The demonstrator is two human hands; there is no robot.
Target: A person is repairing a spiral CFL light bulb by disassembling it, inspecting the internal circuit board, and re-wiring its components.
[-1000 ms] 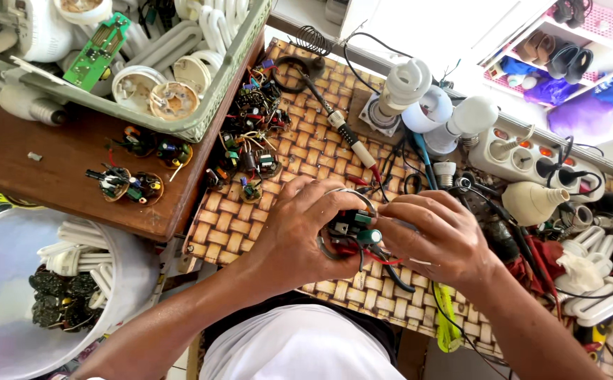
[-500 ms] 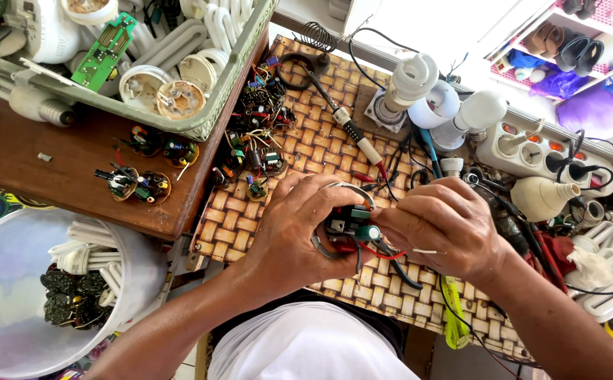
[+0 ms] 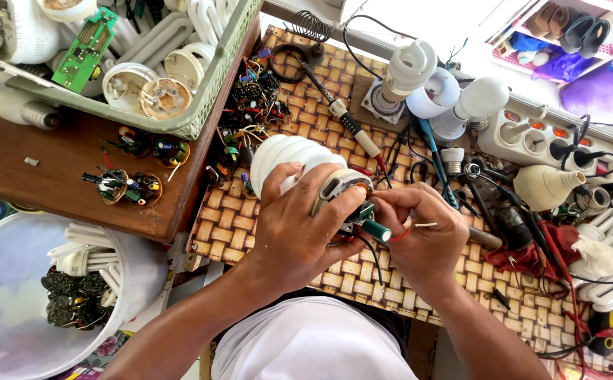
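Head view: left hand (image 3: 299, 232) fingers grip one spiral bulb (image 3: 289, 158); right hand (image 3: 426, 243) pinches its one circuit board (image 3: 366, 222).

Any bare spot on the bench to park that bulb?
Bare woven mat lies left of the left hand, beside the wooden board; the board's near-left part is bare too. A strip of mat runs below the right hand. Crowded: the right side round the power strip, and the tray.
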